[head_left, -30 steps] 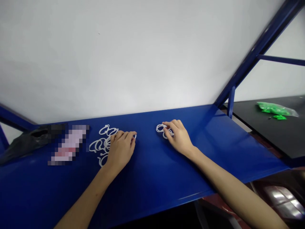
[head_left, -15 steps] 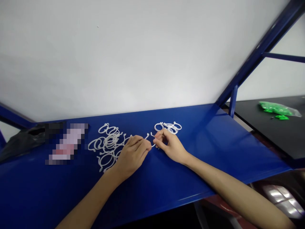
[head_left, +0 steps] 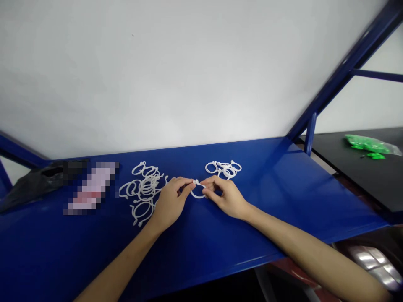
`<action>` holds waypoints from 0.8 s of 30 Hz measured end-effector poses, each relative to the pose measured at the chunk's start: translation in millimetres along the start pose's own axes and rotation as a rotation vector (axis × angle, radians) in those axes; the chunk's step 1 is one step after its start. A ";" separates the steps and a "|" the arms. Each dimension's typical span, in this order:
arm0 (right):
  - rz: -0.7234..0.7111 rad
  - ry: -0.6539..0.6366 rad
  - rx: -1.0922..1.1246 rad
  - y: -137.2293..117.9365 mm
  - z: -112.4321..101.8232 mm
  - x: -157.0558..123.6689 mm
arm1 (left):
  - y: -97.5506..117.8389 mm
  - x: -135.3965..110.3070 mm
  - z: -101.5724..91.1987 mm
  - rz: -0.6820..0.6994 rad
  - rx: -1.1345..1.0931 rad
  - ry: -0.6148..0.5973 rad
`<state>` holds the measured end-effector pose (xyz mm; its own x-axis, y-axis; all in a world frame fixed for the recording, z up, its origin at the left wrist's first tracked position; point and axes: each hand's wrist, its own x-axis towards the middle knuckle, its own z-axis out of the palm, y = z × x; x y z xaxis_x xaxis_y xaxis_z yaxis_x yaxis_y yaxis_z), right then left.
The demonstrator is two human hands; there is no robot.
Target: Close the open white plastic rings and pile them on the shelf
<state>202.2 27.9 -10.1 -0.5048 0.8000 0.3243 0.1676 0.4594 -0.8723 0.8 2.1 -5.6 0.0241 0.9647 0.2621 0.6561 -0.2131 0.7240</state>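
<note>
My left hand [head_left: 171,202] and my right hand [head_left: 229,198] meet over the middle of a blue table [head_left: 258,167]. Between them is a white plastic shower curtain ring [head_left: 198,197], its lower curve facing me. Left thumb and fingers pinch one end; the right thumb and fingers grip the other side. The knobbed ends lie close together at the top, but I cannot tell whether they are joined. Beside my left hand lies a loose pile of similar white rings [head_left: 150,184], many with ends apart. Just beyond my right hand sits a smaller group of rings [head_left: 229,172].
A black plastic bag [head_left: 31,184] and a blurred-out pink and white item [head_left: 94,184] lie at the left. Blue metal posts [head_left: 340,71] slope up at the right. A clear bag of green pieces [head_left: 368,144] rests on a black table [head_left: 371,180] there.
The ring's two ends have come together from being apart. My left hand has turned, so its thumb now shows. The view has shifted slightly.
</note>
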 end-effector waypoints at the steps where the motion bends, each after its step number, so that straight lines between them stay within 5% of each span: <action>1: -0.015 -0.005 -0.019 -0.4 0.0 -0.5 | 0.3 -0.5 -0.1 0.033 -0.001 0.005; 14: -0.227 -0.077 -0.198 -2.5 -2.7 -10.1 | -1.7 -3.6 1.2 0.371 0.032 0.040; 21: -0.146 0.289 -0.500 13.2 -26.9 17.7 | -19.7 4.4 -19.9 0.267 0.546 0.021; 24: -0.076 0.337 -0.646 24.6 -40.4 24.8 | -33.0 4.5 -29.0 0.222 0.678 -0.054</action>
<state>228.0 74.6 -8.7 -0.2646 0.7844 0.5610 0.6608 0.5712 -0.4870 -42.6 8.9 -9.8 0.2373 0.9197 0.3127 0.9554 -0.2792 0.0963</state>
